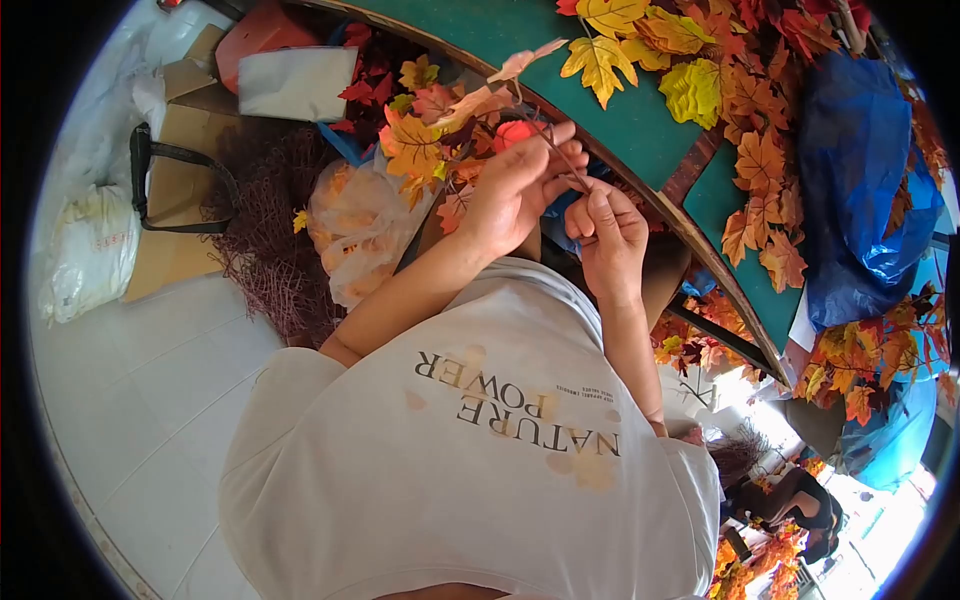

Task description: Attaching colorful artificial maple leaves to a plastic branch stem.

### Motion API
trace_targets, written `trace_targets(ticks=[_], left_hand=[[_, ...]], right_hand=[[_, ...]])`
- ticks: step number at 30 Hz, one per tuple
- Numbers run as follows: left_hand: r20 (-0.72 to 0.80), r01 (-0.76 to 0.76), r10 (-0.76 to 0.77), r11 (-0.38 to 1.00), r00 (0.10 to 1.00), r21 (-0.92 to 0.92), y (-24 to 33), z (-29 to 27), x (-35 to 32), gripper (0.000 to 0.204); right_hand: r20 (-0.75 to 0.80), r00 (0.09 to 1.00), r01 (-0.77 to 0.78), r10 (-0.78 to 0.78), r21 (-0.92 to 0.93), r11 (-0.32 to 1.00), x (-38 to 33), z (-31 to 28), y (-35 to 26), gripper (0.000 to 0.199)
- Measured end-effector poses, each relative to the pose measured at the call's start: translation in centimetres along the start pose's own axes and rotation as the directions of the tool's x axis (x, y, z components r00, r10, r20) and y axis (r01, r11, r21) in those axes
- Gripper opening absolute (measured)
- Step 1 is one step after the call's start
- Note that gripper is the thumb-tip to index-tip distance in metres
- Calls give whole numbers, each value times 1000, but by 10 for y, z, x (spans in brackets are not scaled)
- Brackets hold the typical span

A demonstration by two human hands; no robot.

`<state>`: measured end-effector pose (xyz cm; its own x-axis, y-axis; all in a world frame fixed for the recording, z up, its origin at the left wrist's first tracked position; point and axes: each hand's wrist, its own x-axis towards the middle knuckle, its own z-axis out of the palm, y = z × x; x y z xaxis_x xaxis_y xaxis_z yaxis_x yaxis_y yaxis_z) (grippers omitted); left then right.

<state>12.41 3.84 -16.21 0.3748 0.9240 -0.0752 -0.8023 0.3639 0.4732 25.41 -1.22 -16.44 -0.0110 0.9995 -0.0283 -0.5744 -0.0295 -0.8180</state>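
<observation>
A thin brown stem (564, 158) with artificial autumn leaves runs between my hands, in front of the table edge. My left hand (512, 192) curls its fingers around the upper part of the stem, close to a pale orange leaf (525, 62). My right hand (612, 236) pinches the lower end between thumb and forefinger, its other fingers folded in. Just left of my left hand are orange and yellow artificial leaves (412, 145). A red rounded thing (515, 134) shows partly behind the left fingers.
The green tabletop (640, 135) has a worn wooden edge and carries maple leaf garlands (760, 190) and a blue plastic bag (860, 190). On my left lie a clear bag of orange pieces (365, 225), a heap of brown stems (280, 235) and a cardboard box (180, 250).
</observation>
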Motion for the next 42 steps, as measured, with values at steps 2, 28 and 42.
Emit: trace_targets(ticks=[2, 28, 42], left_hand=[[-49, 79, -71, 981, 996, 176, -7, -11, -7, 31], [-26, 260, -356, 629, 934, 733, -6, -52, -25, 16], [-154, 413, -383, 852, 911, 322, 3, -65, -21, 17]], right_hand=[[-68, 985, 128, -161, -348, 929, -2, 8, 3, 24], [401, 797, 217, -452, -888, -405, 98, -13, -132, 12], [101, 873, -171, -476, -852, -494, 119, -124, -183, 15]])
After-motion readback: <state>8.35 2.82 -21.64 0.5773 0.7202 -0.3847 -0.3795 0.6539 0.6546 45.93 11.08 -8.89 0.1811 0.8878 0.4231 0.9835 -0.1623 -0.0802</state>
